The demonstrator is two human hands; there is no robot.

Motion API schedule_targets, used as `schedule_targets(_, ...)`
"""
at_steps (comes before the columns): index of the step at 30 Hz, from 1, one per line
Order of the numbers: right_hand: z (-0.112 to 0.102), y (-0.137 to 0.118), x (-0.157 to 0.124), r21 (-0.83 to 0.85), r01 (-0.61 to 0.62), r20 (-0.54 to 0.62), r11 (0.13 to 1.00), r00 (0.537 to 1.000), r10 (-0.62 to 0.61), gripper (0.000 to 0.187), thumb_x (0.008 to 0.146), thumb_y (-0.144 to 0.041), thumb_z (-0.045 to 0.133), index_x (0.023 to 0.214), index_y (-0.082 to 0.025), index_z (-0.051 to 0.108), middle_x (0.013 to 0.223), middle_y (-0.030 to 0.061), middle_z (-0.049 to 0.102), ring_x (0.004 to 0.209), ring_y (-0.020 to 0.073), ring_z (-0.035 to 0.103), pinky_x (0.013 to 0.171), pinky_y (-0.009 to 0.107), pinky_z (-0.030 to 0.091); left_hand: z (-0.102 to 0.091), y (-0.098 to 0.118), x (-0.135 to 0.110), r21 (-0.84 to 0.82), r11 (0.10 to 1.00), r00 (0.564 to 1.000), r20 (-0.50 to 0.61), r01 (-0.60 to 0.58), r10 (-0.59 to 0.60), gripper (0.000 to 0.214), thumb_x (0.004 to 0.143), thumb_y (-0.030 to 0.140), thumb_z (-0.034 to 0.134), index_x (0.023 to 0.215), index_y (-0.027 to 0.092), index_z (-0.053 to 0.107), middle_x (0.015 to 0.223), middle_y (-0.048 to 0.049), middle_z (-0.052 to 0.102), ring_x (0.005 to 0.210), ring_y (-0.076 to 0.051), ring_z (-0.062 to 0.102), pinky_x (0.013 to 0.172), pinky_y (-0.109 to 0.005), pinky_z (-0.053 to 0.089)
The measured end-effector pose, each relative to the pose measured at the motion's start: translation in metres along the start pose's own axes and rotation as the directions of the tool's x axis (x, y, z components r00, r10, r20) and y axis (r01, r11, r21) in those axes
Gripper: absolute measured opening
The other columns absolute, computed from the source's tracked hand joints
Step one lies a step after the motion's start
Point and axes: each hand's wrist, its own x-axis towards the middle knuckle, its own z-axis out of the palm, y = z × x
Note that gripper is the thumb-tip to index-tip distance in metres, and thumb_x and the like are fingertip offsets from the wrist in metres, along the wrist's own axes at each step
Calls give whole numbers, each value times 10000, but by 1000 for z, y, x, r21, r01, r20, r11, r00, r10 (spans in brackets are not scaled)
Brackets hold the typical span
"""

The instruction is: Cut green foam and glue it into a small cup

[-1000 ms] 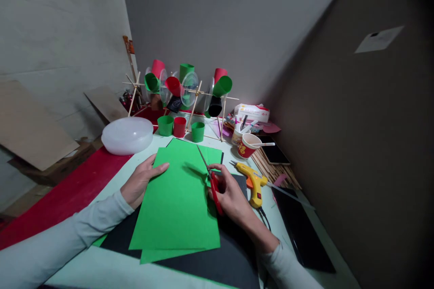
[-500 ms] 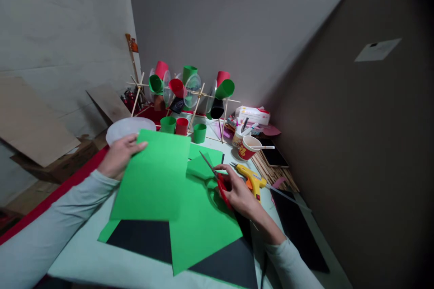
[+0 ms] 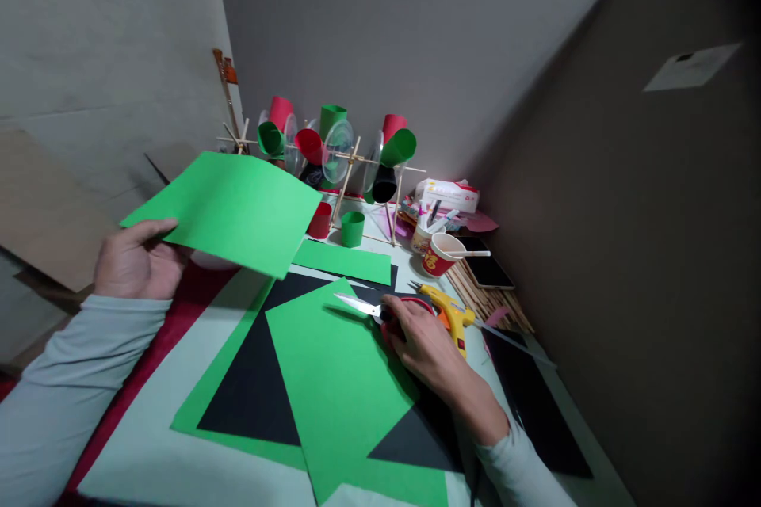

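My left hand (image 3: 141,263) is closed on the left edge of a green sheet of paper (image 3: 231,206), which it holds up off the table, tilted and slightly curved. In my right hand (image 3: 425,344) is a pair of scissors (image 3: 361,305) with red handles, its blades together and pointing left. The scissors lie low over another green sheet (image 3: 338,380) on the table. Under that sheet are black paper (image 3: 253,388) and more green paper. A narrow green strip (image 3: 345,261) lies just behind.
A yellow glue gun (image 3: 449,309) lies right of the scissors, by wooden sticks (image 3: 476,297). A red paper cup (image 3: 443,255) and a cup of pens (image 3: 423,238) stand behind. At the back is a stick frame (image 3: 348,182) bearing discs and coloured paper cups.
My left hand has carried the green sheet left and up, tilting it flatter and uncovering the papers below. The scissors have turned to point more leftward and now rest lower.
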Motion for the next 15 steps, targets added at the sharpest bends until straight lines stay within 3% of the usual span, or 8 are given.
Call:
schedule_targets(4, -4, -2, -4, -89, 0, 20, 996, 1000, 2, 489, 822, -68, 528, 1304, -137, 565, 1006, 173, 688, 887, 290, 626, 757, 391, 453, 4, -2, -11, -48, 995, 993, 89, 83, -79, 505, 712, -72, 507, 1152, 123, 661, 890, -33, 777, 975, -217, 688, 955, -422, 580)
schedule_targets(8, -5, -4, -11, -76, 0, 16, 997, 1000, 2, 504, 806, -45, 516, 1284, -181, 598, 982, 137, 693, 869, 268, 616, 765, 384, 459, 4, -8, -19, -75, 985, 982, 120, 157, -147, 553, 706, -71, 504, 1214, 102, 640, 940, -61, 778, 920, -214, 701, 885, -400, 616)
schedule_targets(15, -25, -9, -20, 217, -83, -87, 973, 991, 104, 382, 751, -131, 646, 1125, -194, 693, 1003, 171, 709, 1002, 383, 614, 907, 550, 430, 12, -5, -35, -115, 973, 968, 175, 203, -181, 569, 722, -21, 519, 1250, 145, 648, 993, -63, 782, 871, -188, 718, 724, -270, 646)
